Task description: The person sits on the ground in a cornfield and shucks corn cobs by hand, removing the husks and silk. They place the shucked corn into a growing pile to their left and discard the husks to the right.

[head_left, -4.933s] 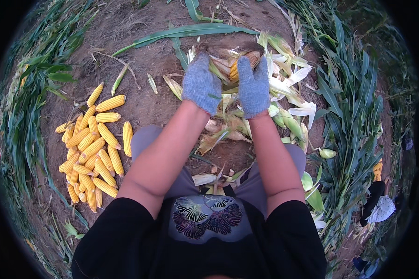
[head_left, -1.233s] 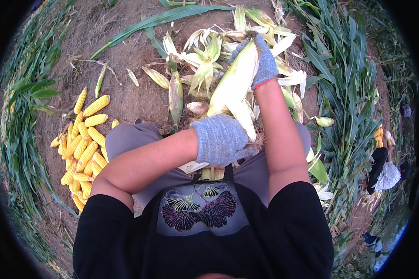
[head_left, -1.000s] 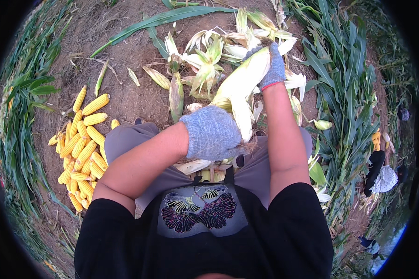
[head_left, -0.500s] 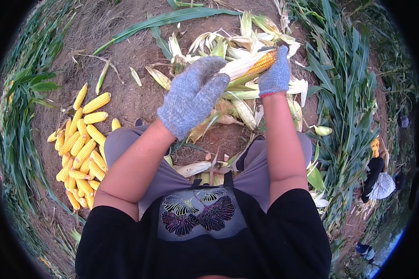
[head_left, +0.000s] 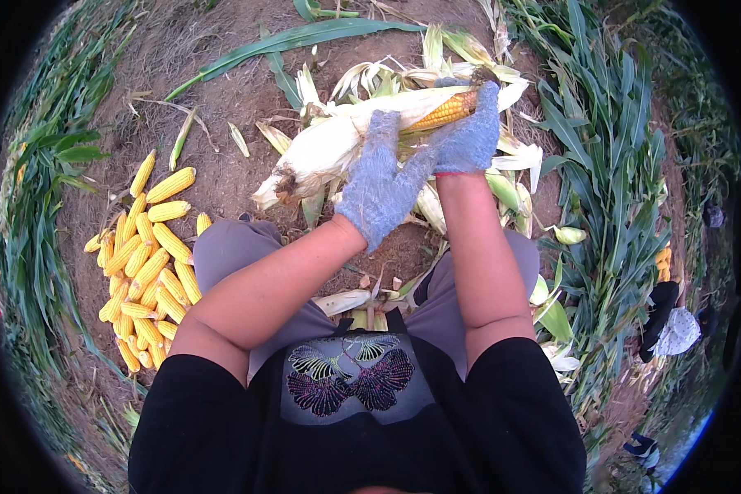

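Note:
An ear of corn (head_left: 446, 113) is partly bare, its yellow kernels showing at the far end. Pale husk (head_left: 325, 152) still wraps the rest and slants down to the left. My right hand (head_left: 468, 138), in a grey knit glove, grips the ear near its bare end, with its fingers partly hidden behind it. My left hand (head_left: 379, 181), gloved alike, lies closed against the husked middle, thumb reaching toward the right hand. Some of its fingers are hidden.
A pile of husked yellow cobs (head_left: 148, 272) lies on the soil to my left. Loose husks (head_left: 510, 193) are strewn under and beyond my hands. Green corn stalks (head_left: 605, 156) line the right side, and a long leaf (head_left: 292, 37) crosses the far ground.
My left hand has shifted right and slightly down, close to the right hand. More of the husked part now shows to its left. My right hand has moved slightly left.

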`<action>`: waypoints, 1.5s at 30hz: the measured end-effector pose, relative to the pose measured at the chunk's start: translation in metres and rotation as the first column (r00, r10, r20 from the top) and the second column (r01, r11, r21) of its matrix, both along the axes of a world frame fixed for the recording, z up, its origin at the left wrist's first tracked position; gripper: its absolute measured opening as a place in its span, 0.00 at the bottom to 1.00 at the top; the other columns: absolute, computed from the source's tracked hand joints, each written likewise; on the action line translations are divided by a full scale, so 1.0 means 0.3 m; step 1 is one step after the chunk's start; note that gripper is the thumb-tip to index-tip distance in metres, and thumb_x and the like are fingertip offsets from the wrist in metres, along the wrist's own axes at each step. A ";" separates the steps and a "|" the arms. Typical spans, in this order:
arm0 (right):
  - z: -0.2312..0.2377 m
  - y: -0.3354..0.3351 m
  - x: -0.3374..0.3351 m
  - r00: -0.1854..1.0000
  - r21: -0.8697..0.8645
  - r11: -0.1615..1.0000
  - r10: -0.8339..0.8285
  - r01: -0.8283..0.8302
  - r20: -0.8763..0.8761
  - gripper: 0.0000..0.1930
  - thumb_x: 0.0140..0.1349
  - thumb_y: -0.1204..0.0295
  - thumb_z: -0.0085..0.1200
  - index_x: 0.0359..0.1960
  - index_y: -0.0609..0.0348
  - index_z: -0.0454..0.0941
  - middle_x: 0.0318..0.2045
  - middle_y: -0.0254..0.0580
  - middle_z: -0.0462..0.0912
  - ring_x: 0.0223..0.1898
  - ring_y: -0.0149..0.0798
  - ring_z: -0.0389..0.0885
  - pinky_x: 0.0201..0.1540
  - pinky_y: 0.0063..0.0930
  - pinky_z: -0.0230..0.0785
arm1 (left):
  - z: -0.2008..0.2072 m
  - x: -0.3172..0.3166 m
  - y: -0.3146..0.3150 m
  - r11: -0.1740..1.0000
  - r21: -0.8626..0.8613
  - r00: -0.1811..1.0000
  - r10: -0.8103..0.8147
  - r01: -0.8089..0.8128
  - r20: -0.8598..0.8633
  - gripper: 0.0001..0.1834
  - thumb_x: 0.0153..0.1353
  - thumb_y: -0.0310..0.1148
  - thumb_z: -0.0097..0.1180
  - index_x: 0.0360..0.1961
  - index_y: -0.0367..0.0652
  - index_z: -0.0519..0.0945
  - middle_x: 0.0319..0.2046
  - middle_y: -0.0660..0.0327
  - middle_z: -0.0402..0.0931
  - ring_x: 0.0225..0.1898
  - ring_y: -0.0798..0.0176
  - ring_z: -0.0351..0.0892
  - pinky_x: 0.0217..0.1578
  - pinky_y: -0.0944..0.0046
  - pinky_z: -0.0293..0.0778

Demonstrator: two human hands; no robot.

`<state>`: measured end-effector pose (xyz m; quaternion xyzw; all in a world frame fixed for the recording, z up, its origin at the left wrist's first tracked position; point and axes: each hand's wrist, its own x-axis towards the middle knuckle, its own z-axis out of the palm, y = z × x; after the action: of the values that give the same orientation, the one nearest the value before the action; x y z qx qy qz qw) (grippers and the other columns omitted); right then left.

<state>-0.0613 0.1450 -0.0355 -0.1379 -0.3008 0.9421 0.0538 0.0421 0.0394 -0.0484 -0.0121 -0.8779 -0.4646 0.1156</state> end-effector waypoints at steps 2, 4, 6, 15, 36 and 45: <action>0.042 -0.004 0.026 0.995 -0.137 0.989 0.072 -0.063 0.067 0.21 0.73 0.54 0.40 0.49 0.62 0.73 0.42 0.51 0.80 0.42 0.49 0.81 0.51 0.45 0.75 | -0.001 0.008 0.011 0.988 -0.145 0.998 0.037 -0.045 -0.059 0.43 0.66 0.48 0.56 0.69 0.24 0.57 0.66 0.34 0.61 0.70 0.44 0.60 0.69 0.58 0.56; 0.026 -0.023 0.048 0.998 -0.010 0.998 0.055 -0.055 0.040 0.22 0.73 0.53 0.41 0.49 0.60 0.73 0.42 0.50 0.80 0.43 0.49 0.81 0.51 0.46 0.75 | 0.034 -0.025 -0.012 0.997 0.074 0.996 0.013 -0.019 0.083 0.45 0.65 0.50 0.58 0.68 0.24 0.57 0.67 0.34 0.60 0.70 0.44 0.60 0.69 0.57 0.56; 0.017 -0.032 0.058 0.994 0.039 0.994 0.103 -0.105 0.041 0.21 0.73 0.53 0.41 0.50 0.59 0.73 0.43 0.51 0.79 0.45 0.49 0.81 0.51 0.47 0.76 | 0.054 -0.038 -0.028 0.980 0.199 0.986 -0.012 -0.021 0.164 0.52 0.59 0.54 0.64 0.69 0.24 0.55 0.67 0.34 0.58 0.70 0.45 0.59 0.69 0.55 0.57; 0.009 0.006 0.054 0.978 -0.133 0.973 0.198 -0.188 0.067 0.26 0.74 0.49 0.34 0.54 0.58 0.73 0.50 0.54 0.79 0.50 0.55 0.80 0.57 0.55 0.71 | -0.005 -0.060 -0.036 0.990 -0.127 0.981 -0.088 0.066 -0.171 0.66 0.44 0.54 0.75 0.72 0.28 0.48 0.71 0.35 0.48 0.73 0.38 0.48 0.73 0.48 0.45; 0.050 -0.024 0.210 0.664 -0.303 0.614 0.742 -0.729 -0.094 0.24 0.73 0.53 0.42 0.62 0.53 0.67 0.60 0.39 0.75 0.58 0.37 0.75 0.70 0.37 0.59 | 0.068 -0.217 -0.225 0.719 0.683 0.990 0.137 -0.128 0.041 0.18 0.74 0.42 0.46 0.42 0.35 0.79 0.30 0.56 0.82 0.29 0.64 0.83 0.32 0.65 0.80; 0.030 -0.024 0.224 0.701 -0.364 0.641 0.712 -0.676 -0.049 0.24 0.74 0.53 0.38 0.60 0.58 0.67 0.59 0.48 0.75 0.61 0.44 0.73 0.68 0.45 0.61 | 0.074 -0.175 -0.206 0.741 0.665 0.995 0.097 -0.095 0.034 0.17 0.63 0.36 0.63 0.46 0.36 0.74 0.36 0.57 0.81 0.36 0.65 0.82 0.37 0.65 0.80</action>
<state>0.0059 0.1378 -0.0264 -0.0654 -0.1577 0.9201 -0.3525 -0.0104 -0.0224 -0.0262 0.0743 -0.6538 -0.7404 0.1373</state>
